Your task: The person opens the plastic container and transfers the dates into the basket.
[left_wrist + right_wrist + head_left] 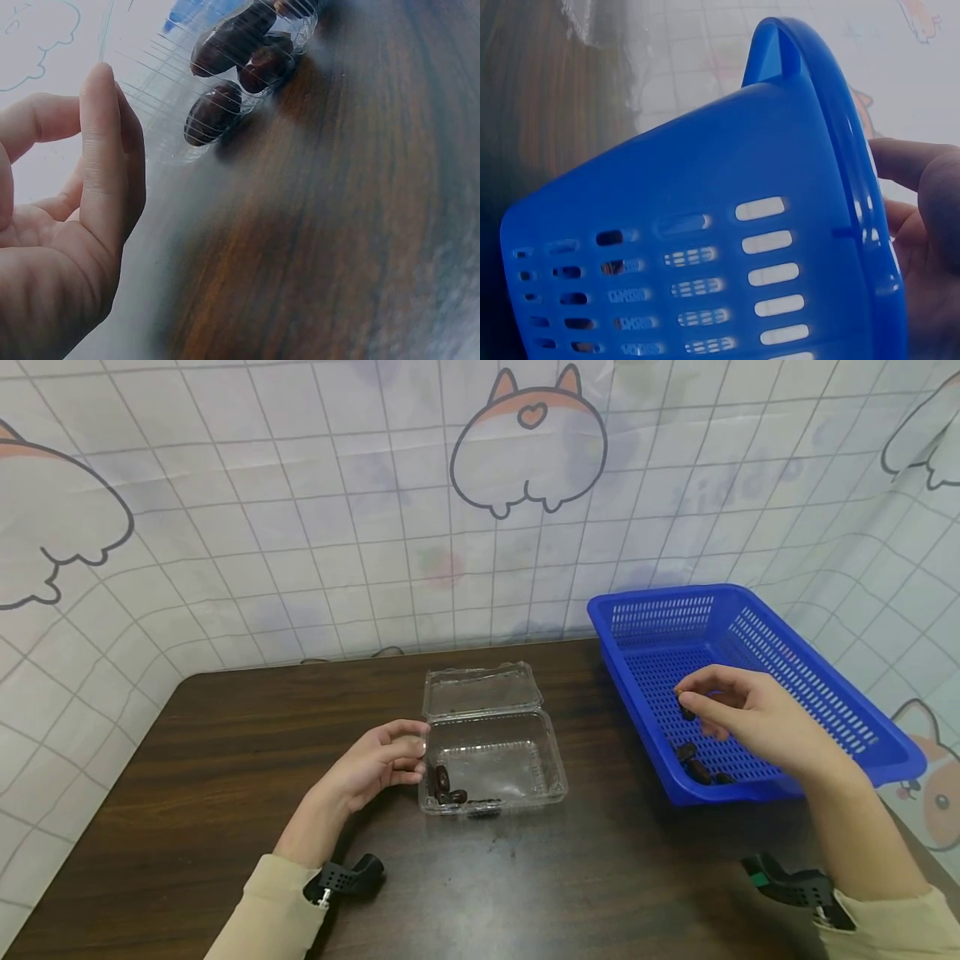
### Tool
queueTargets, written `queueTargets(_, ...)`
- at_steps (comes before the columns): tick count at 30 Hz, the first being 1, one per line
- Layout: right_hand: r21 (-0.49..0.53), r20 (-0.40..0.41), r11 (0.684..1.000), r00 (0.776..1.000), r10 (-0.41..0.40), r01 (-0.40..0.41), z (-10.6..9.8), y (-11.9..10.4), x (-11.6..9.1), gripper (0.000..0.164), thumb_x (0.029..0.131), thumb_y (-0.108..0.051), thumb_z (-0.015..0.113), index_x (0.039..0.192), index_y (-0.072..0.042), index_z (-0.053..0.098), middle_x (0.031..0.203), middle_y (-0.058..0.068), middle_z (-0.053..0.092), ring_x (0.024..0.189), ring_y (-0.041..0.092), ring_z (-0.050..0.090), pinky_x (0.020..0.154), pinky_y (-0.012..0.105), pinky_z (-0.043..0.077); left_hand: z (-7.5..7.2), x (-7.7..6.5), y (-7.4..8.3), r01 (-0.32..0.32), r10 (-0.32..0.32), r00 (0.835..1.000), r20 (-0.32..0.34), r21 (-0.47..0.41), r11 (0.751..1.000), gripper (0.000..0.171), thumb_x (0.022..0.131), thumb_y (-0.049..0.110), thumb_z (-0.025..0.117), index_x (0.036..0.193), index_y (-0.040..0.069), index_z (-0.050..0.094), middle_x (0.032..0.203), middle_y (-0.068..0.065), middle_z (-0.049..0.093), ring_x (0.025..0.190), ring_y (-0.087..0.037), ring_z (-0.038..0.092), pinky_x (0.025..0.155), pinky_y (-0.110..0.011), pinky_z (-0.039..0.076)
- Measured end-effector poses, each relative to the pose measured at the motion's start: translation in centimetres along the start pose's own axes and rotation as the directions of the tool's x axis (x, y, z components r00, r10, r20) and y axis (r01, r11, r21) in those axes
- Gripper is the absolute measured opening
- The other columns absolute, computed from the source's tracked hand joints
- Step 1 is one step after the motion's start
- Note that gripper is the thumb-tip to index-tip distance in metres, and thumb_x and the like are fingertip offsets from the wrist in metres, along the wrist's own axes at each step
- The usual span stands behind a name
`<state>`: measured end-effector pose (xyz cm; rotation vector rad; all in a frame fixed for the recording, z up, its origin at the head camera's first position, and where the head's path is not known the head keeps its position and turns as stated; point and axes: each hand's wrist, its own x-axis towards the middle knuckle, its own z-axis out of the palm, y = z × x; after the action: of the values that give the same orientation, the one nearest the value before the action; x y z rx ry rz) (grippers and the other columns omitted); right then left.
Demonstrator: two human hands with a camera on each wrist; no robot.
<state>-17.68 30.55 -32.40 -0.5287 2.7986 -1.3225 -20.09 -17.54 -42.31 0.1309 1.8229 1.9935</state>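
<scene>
A clear plastic clamshell box stands on the table, its lid folded back behind it. Several dark dates lie along its near left corner and front side; in the left wrist view, dates show through its clear wall. My left hand touches the box's left side with its fingertips, fingers relaxed. Over the blue basket, my right hand pinches a date between thumb and fingers. Below it, several more dates lie in the basket's near left corner.
The dark wood table reaches back to a wall covering with a grid and cartoon animals. The basket, with slotted sides, stands at the table's right side, to the right of the box.
</scene>
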Motion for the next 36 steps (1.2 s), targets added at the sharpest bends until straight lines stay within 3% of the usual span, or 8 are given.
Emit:
queueTargets(13, -0.013, -0.023, 1.000, 1.000, 0.014, -0.014, -0.5, 0.2, -0.1, 0.025, 0.106, -0.029, 0.062, 0.122, -0.010, 0.066, 0.086, 0.012, 0.062, 0.068, 0.024, 0.061, 0.056, 0.031, 0.052, 0.0, -0.1, 0.0, -0.007, 0.007, 1.000, 0.005, -0.004, 1.000, 0.049, 0.103, 0.003, 0.056, 0.146, -0.008, 0.037, 0.086, -0.003, 0.063, 0.073, -0.013, 0.066, 0.073, -0.027, 0.060)
queueTargets(22, -0.015, -0.001, 0.999, 0.999, -0.033, 0.033, 0.5, -1.9, 0.8, 0.022, 0.106, -0.027, 0.062, 0.122, -0.012, 0.067, 0.088, 0.012, 0.062, 0.070, 0.024, 0.061, 0.056, 0.031, 0.050, 0.0, 0.0, -0.1, -0.002, 0.002, 1.000, -0.004, -0.008, 1.000, 0.047, 0.102, 0.003, 0.057, 0.145, -0.006, 0.039, 0.085, -0.004, 0.063, 0.072, -0.014, 0.066, 0.073, -0.028, 0.061)
queueTargets(26, 0.003, 0.068, 0.998, 0.996, -0.065, 0.065, 1.6, -3.2, 1.7, 0.022, 0.106, -0.024, 0.062, 0.122, -0.012, 0.068, 0.100, 0.013, 0.065, 0.076, 0.026, 0.063, 0.062, 0.032, 0.055, 0.0, 0.0, 0.0, 0.001, -0.001, 1.000, -0.005, -0.011, 1.000, 0.048, 0.103, 0.004, 0.058, 0.145, -0.007, 0.039, 0.086, -0.004, 0.063, 0.073, -0.013, 0.066, 0.073, -0.028, 0.061)
queueTargets(29, 0.039, 0.138, 0.997, 0.988, -0.069, 0.064, 3.0, -4.3, 2.2, 0.020, 0.105, -0.026, 0.062, 0.120, -0.013, 0.069, 0.096, 0.013, 0.066, 0.075, 0.027, 0.062, 0.063, 0.035, 0.055, -0.1, 0.1, -0.1, 0.002, -0.002, 1.000, -0.005, -0.007, 1.000, 0.049, 0.102, 0.005, 0.058, 0.145, -0.008, 0.038, 0.087, -0.003, 0.062, 0.073, -0.013, 0.066, 0.073, -0.028, 0.061)
queueTargets(32, 0.068, 0.207, 0.995, 0.974, -0.087, 0.075, 4.8, -5.2, 2.8, 0.018, 0.104, -0.027, 0.065, 0.115, -0.015, 0.071, 0.090, 0.010, 0.065, 0.072, 0.027, 0.061, 0.062, 0.037, 0.055, -0.1, 0.1, -0.1, 0.007, -0.007, 1.000, -0.008, -0.001, 1.000, 0.048, 0.102, 0.005, 0.059, 0.144, -0.007, 0.039, 0.087, -0.004, 0.062, 0.073, -0.014, 0.066, 0.073, -0.029, 0.061)
queueTargets(36, 0.095, 0.299, 0.989, 0.945, -0.136, 0.112, 7.4, -6.1, 3.9, 0.016, 0.103, -0.023, 0.067, 0.113, -0.013, 0.073, 0.095, 0.005, 0.068, 0.066, 0.024, 0.061, 0.058, 0.034, 0.055, 0.1, 0.1, 0.0, 0.004, -0.005, 1.000, -0.008, -0.004, 1.000, 0.048, 0.102, 0.004, 0.058, 0.145, -0.006, 0.040, 0.087, -0.005, 0.062, 0.073, -0.014, 0.066, 0.074, -0.029, 0.061)
